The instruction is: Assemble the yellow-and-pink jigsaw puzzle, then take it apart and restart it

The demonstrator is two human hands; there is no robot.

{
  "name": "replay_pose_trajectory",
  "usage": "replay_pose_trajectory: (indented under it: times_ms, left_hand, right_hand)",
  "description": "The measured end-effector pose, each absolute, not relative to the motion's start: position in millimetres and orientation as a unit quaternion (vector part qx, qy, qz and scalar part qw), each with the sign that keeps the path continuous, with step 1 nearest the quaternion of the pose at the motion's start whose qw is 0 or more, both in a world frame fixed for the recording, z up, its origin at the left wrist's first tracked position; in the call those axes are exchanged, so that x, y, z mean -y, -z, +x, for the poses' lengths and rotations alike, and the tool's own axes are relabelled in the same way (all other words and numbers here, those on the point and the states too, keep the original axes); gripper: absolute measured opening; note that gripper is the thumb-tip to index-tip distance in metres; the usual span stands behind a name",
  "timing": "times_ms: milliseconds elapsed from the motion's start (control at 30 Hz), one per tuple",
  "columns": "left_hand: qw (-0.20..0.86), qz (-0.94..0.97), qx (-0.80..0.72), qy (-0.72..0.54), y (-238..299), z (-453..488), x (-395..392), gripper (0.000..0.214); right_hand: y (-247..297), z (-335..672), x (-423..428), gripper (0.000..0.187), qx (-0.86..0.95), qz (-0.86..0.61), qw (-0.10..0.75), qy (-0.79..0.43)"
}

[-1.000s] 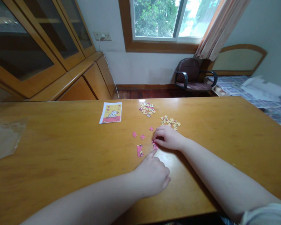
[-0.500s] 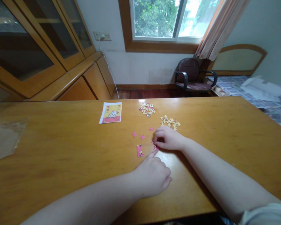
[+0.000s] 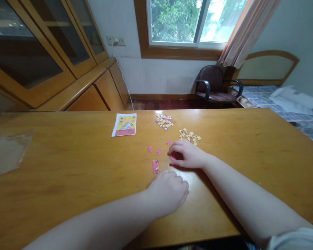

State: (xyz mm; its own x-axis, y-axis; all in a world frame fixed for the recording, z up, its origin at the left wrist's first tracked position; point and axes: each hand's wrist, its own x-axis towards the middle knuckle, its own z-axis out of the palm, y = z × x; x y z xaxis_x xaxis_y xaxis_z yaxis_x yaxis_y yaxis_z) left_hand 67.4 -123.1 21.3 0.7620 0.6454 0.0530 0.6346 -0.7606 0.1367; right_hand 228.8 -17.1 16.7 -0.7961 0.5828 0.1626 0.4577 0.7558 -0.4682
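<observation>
My right hand [image 3: 187, 154] rests on the wooden table [image 3: 67, 166] with its fingers curled over a pink puzzle piece [image 3: 172, 158], pinching it. My left hand [image 3: 169, 190] lies just in front of it as a loose fist, with nothing visible in it. A joined pink strip of pieces [image 3: 155, 166] lies left of my right hand. Three loose pink pieces [image 3: 159, 151] sit beyond the strip. Two heaps of yellow pieces [image 3: 164, 121] [image 3: 190, 135] lie further back.
A printed reference picture [image 3: 124, 124] lies at the back left of the pieces. A clear plastic bag [image 3: 6, 151] sits at the table's left end. Beyond the table stand wooden cabinets [image 3: 54, 55], a dark armchair [image 3: 214, 85] and a window.
My left index finger, which pointed at the pink piece under my right hand, has curled back into the fist. My right hand stays on the piece.
</observation>
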Motion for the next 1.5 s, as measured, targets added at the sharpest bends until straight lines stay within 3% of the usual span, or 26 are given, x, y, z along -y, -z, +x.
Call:
replay_pose_trajectory:
  times_ms: [100,267,533,900,1133,1367,1500]
  left_hand:
    - [0.053,0.908,-0.414,-0.028,-27.7,64.1,119.4,0.017]
    - [0.096,0.854,-0.509,-0.043,-47.7,42.3,99.9,0.024]
    - [0.231,0.779,-0.583,0.018,-57.6,-16.2,71.6,0.071]
    - [0.219,0.799,-0.559,0.032,-42.1,-15.8,63.6,0.039]
    - [0.203,0.783,-0.586,0.036,-46.0,-21.0,61.3,0.044]
    - [0.145,0.83,-0.532,-0.086,-35.3,-6.6,59.6,0.03]
    - [0.086,0.823,-0.547,-0.124,-24.5,-1.2,56.1,0.027]
  right_hand:
    - [-21.1,229.5,20.7,0.036,0.929,-0.293,0.121,-0.191]
    - [-23.3,229.1,24.1,0.039,0.931,-0.31,0.1,-0.167]
    - [-26.3,230.2,25.8,0.033,0.929,-0.333,0.066,-0.149]
    - [-24.0,228.9,23.9,0.033,0.923,-0.346,0.063,-0.157]
    - [-22.9,226.4,25.6,0.032,0.923,-0.345,0.078,-0.15]
    - [-21.1,228.0,22.5,0.03,0.925,-0.328,0.106,-0.162]
    - [-13.4,228.2,16.3,0.018,0.907,-0.361,0.158,-0.152]
